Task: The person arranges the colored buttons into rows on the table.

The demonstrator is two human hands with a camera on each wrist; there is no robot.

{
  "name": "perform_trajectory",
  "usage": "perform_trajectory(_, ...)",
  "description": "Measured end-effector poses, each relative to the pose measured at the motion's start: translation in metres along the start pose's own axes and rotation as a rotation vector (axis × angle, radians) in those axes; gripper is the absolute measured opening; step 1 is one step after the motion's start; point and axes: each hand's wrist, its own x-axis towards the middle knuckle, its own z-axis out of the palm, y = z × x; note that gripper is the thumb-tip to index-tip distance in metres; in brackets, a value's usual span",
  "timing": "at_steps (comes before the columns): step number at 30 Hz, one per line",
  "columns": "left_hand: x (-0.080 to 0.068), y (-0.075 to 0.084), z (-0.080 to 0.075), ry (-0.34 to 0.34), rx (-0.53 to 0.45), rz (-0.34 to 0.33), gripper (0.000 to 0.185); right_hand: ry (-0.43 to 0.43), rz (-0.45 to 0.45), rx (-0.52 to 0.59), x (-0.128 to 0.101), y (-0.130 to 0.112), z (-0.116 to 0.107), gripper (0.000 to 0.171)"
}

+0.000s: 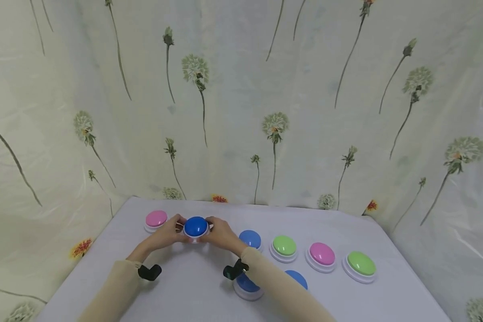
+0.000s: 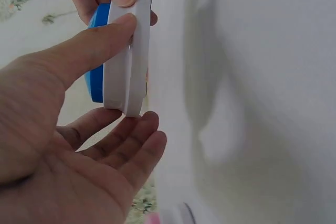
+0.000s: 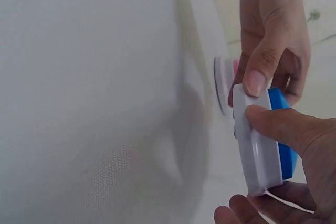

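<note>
The blue button (image 1: 195, 226), dome on a white base, is lifted just off the bench (image 1: 193, 286), pinched between both hands: left hand (image 1: 167, 232) thumb curled on its rim, right hand (image 1: 222, 234) likewise opposite. A pink button (image 1: 156, 218) sits just beyond the left hand. Seemingly mid-carry; setting it down needs a level, steady lowering.

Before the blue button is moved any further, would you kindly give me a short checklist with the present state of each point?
1. Left hand holds the blue button: ok, thumb on its white base.
2. Right hand holds it too: ok, thumb and fingers on the base rim.
3. Button lifted off the white table: ok, the wrist views show a gap under the base.
4. Neighbouring pink button is apart: ok.
5. Right forearm clear of the blue buttons beneath it: cannot tell.
</note>
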Motion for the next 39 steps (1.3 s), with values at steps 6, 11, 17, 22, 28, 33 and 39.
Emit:
perform_trajectory(6, -0.017, 0.022, -0.001, -0.051, 0.041, 0.031, 0.059, -0.01, -0.053, -0.014, -0.023, -0.008, -0.012, 0.067)
perform_trajectory(11, -0.031, 0.041, 0.002, -0.105, 0.049, 0.078, 0.059, -0.03, -0.066, -0.002, -0.048, -0.015, -0.025, 0.068)
perform_trajectory(17, -0.043, 0.065, 0.01, -0.154, 0.074, 0.15, 0.058, -0.026, -0.081, -0.002, -0.077, -0.018, -0.038, 0.07)
perform_trajectory(22, -0.055, 0.083, 0.022, -0.17, 0.089, 0.154, 0.059, -0.019, -0.06, 0.005, -0.101, -0.015, -0.047, 0.071)
perform_trajectory(28, -0.068, 0.11, 0.039, -0.189, 0.095, 0.155, 0.062, -0.022, -0.013, 0.036, -0.135, -0.016, -0.06, 0.075)
perform_trajectory(33, -0.078, 0.132, 0.058, -0.187, 0.105, 0.18, 0.06, 0.007, 0.02, 0.031, -0.164, -0.012, -0.071, 0.075)
perform_trajectory(39, -0.086, 0.155, 0.085, -0.174, 0.151, 0.22, 0.061, 0.031, 0.096, 0.022, -0.201, -0.011, -0.083, 0.073)
